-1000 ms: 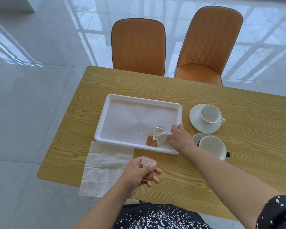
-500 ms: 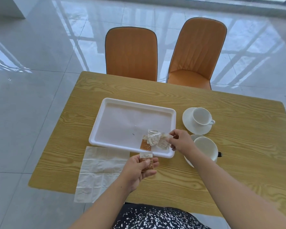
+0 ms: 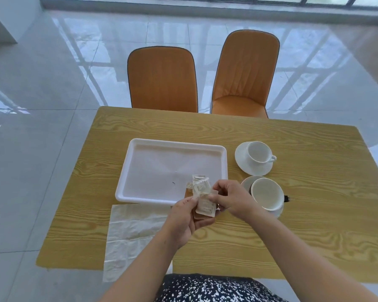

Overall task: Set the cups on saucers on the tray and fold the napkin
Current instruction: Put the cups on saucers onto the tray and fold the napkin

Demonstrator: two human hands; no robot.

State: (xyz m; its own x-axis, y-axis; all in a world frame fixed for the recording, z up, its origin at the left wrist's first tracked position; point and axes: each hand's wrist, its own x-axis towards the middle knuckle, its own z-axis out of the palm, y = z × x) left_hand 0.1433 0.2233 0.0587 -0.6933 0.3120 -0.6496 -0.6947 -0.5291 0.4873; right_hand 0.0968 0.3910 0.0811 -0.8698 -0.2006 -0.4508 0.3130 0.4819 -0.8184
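1. While both hands meet just in front of the tray's near edge, the left hand (image 3: 183, 216) cups a small stack of packets (image 3: 204, 207), and the right hand (image 3: 231, 198) pinches the top of the same stack, so each grip is closed on packets.
2. The packets look light, thin and crinkly; they likely slide on one another, so a flat pinch across the whole stack suits them better than a hold on one corner.
3. More packets (image 3: 200, 185) lie in the tray's near right corner, just beyond the fingers.
4. The tray (image 3: 127, 171) is white, shallow and otherwise bare; it looks like stiff, light plastic.
5. The far cup (image 3: 258, 154) stands upright on its saucer (image 3: 240, 158), right of the tray on the desk (image 3: 314, 182).
6. The near cup (image 3: 267, 194) tilts on its saucer (image 3: 247, 182), close to the right wrist. Both look like ceramic: hard, smooth, breakable. I judge the handle or the saucer rim is the safe hold.
7. The napkin (image 3: 129, 232) lies unfolded, overhanging the desk's near edge; it is soft and limp, best taken by its corners.
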